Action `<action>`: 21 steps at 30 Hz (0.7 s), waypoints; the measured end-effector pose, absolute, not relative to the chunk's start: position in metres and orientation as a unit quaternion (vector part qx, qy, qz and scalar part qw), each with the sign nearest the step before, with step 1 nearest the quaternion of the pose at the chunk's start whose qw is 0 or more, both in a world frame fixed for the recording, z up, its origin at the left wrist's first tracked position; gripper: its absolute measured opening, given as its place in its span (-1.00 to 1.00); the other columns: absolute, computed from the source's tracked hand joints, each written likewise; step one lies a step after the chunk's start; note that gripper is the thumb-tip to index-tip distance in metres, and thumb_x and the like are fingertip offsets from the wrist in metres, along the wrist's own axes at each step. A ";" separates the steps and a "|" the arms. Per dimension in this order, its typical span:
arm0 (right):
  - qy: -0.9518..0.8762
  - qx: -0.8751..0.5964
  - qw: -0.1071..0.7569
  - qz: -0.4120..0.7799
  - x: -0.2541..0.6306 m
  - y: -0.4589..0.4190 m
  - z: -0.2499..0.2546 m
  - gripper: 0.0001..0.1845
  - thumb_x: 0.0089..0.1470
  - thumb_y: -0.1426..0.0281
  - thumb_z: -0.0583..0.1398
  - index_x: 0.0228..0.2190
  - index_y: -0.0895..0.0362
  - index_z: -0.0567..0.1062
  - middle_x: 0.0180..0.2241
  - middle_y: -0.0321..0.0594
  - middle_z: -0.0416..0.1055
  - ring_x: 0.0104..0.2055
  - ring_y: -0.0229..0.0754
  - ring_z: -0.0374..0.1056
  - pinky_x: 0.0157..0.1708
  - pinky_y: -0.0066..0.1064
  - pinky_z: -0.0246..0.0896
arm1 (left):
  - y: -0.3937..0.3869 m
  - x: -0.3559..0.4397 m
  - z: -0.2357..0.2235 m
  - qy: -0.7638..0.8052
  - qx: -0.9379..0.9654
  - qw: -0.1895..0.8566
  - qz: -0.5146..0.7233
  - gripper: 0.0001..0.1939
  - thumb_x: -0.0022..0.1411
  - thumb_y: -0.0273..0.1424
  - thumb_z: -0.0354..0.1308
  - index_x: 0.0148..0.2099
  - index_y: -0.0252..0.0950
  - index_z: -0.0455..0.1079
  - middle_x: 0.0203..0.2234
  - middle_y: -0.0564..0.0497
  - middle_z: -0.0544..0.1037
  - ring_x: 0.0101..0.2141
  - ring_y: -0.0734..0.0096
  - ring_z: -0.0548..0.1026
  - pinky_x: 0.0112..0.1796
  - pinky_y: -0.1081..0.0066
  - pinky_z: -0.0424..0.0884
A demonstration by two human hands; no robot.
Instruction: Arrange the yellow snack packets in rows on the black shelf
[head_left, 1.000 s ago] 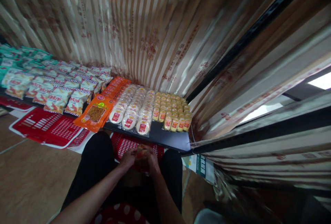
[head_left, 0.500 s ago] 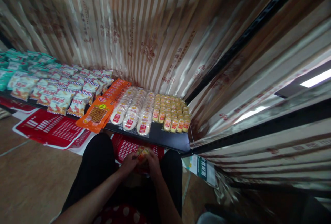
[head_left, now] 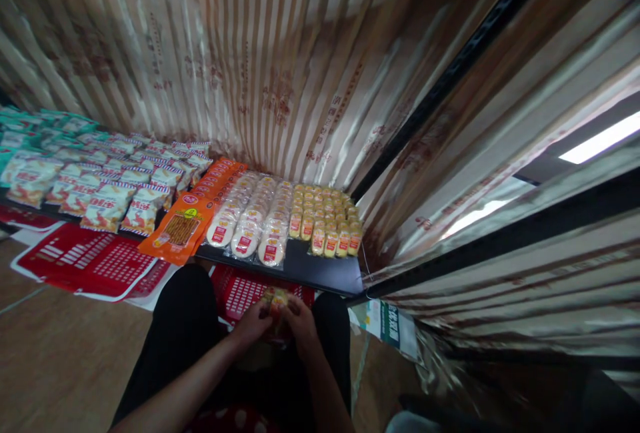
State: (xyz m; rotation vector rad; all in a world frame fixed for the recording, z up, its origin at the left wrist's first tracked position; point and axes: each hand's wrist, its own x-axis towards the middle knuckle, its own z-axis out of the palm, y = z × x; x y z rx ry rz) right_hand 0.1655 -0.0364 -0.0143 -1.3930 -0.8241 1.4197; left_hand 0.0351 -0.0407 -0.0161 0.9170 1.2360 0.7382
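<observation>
Between my knees, over a red basket (head_left: 240,299), both hands hold small wrapped yellow snack cakes (head_left: 277,299) with red labels. My left hand (head_left: 253,321) grips them from the left with bent fingers, and my right hand (head_left: 300,321) closes on them from the right. How many they hold is hard to make out. Just beyond, on a dark shelf (head_left: 330,273), stand rows of similar yellow wrapped cakes (head_left: 331,241). Left of those lie rows of round white wrapped crackers (head_left: 245,241) with red labels.
Orange snack packs (head_left: 180,226) overlap the shelf's front edge. Farther left sit white chip bags (head_left: 107,206) and green bags (head_left: 20,136). Another red basket (head_left: 90,259) is on the floor. Striped curtain (head_left: 225,53) hangs behind, with a slanting black post (head_left: 440,99) at the right.
My hands have shifted slightly on the snack cakes, with the fingers more over the wrapper. The view has tilted a little, moving the shelf goods slightly left and down.
</observation>
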 end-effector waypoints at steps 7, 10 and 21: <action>-0.362 -0.533 0.507 0.572 0.168 -0.032 0.000 -0.51 -0.32 0.14 0.34 -0.31 0.14 0.49 -0.31 -0.14 0.53 -0.22 -0.02 0.43 -0.13 -0.18 0.26 | -0.035 0.044 -0.003 0.539 0.426 0.608 0.398 -0.83 -0.06 -0.34 0.13 -0.38 -0.30 0.28 -0.41 -0.05 0.53 -0.32 0.29 0.49 -0.22 0.32 0.36; -0.354 -0.541 0.539 0.540 0.166 -0.033 0.008 -0.54 -0.29 0.15 0.32 -0.31 0.13 0.47 -0.33 -0.15 0.53 -0.25 -0.04 0.43 -0.16 -0.20 0.29 | -0.030 0.050 0.008 0.547 0.438 0.584 0.410 -0.84 -0.04 -0.33 0.11 -0.38 -0.29 0.27 -0.43 -0.05 0.53 -0.33 0.30 0.49 -0.23 0.32 0.37; -0.421 -0.598 0.530 0.429 0.185 -0.027 0.045 -0.71 -0.10 0.24 0.21 -0.31 0.13 0.41 -0.33 -0.16 0.45 -0.29 -0.13 0.40 -0.26 -0.32 0.33 | -0.009 0.078 0.041 0.545 0.450 0.554 0.439 -0.85 0.01 -0.32 0.06 -0.36 -0.28 0.24 -0.45 -0.01 0.51 -0.39 0.33 0.49 -0.32 0.35 0.40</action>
